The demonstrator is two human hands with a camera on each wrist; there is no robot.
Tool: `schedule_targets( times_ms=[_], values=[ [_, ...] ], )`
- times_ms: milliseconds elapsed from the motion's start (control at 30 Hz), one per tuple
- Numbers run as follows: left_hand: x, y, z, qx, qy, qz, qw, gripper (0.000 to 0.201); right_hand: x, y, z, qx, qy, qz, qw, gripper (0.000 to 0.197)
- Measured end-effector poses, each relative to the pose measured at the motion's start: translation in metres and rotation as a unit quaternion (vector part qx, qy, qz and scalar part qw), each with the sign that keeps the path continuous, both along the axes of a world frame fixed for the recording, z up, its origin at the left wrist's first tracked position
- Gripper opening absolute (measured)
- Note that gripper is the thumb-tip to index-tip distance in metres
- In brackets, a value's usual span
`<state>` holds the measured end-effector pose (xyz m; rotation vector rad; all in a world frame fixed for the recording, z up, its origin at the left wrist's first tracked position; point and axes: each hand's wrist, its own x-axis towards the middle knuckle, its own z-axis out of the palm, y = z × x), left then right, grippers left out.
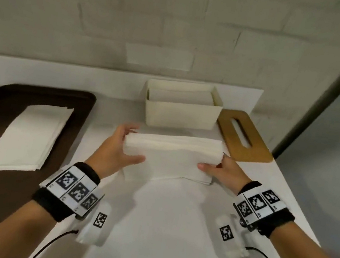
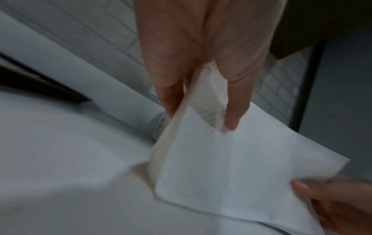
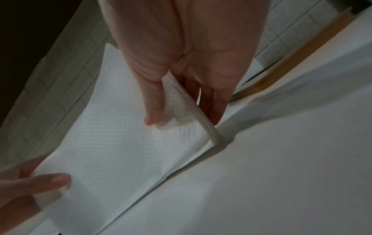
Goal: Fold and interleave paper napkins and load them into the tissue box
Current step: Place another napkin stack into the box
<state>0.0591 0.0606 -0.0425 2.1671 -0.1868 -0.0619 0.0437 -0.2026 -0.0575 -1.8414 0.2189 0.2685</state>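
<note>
Your left hand (image 1: 117,152) and right hand (image 1: 222,170) pinch opposite ends of the napkin stack (image 1: 172,151), keeping it aligned for the open tissue box (image 1: 182,115) at twelve o'clock

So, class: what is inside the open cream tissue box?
Inside the tissue box, white folded napkins lie flat below the rim. How many there are, and the box floor beneath them, cannot be seen.

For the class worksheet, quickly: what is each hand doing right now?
Left hand: grips the left end of the napkin stack.
Right hand: grips the stack's right end.
</note>
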Motion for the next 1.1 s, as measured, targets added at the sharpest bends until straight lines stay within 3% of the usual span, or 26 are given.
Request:
schedule_targets(
  times_ms=[100,200,333,467,633,767,867,967,1033,1100],
  values=[
    [0.006,0.009,-0.013,-0.065,0.118,0.031,0.99,0.067,0.002,0.002,0.001,0.014,0.004,0.013,1.0,0.058],
    [0.009,0.007,-0.021,-0.109,0.169,0.029,0.979,0.057,0.006,0.003,0.005,0.045,0.007,0.017,0.999,0.063],
    [0.014,0.001,-0.017,-0.141,0.126,0.031,0.982,0.059,0.008,0.005,0.012,0.06,0.01,0.031,0.998,0.046],
    [0.021,0.004,-0.006,-0.158,0.055,0.054,0.984,0.061,0.017,0.0,0.021,0.055,-0.051,0.023,0.997,0.045],
    [0.023,0.01,-0.006,-0.047,0.076,0.029,0.996,0.07,0.025,-0.007,0.018,-0.003,-0.012,0.09,0.996,0.064],
    [0.024,0.015,-0.002,-0.016,0.043,0.009,0.999,0.08,0.026,-0.007,0.033,-0.112,-0.081,0.11,0.984,0.081],
    [0.025,0.012,0.0,-0.004,0.021,-0.007,1.0,0.08,0.023,0.008,0.053,-0.248,-0.155,0.146,0.945,0.087],
    [0.026,0.011,-0.002,0.006,-0.028,-0.024,0.999,0.074,0.02,0.036,0.064,-0.447,-0.232,0.217,0.836,0.09],
    [0.024,0.01,0.0,0.041,-0.076,-0.041,0.995,0.072,0.022,0.058,0.064,-0.497,-0.251,0.262,0.788,0.094],
    [0.023,0.01,0.002,0.125,-0.134,-0.071,0.981,0.07,0.026,0.076,0.059,-0.509,-0.241,0.288,0.774,0.096]
  ],
)
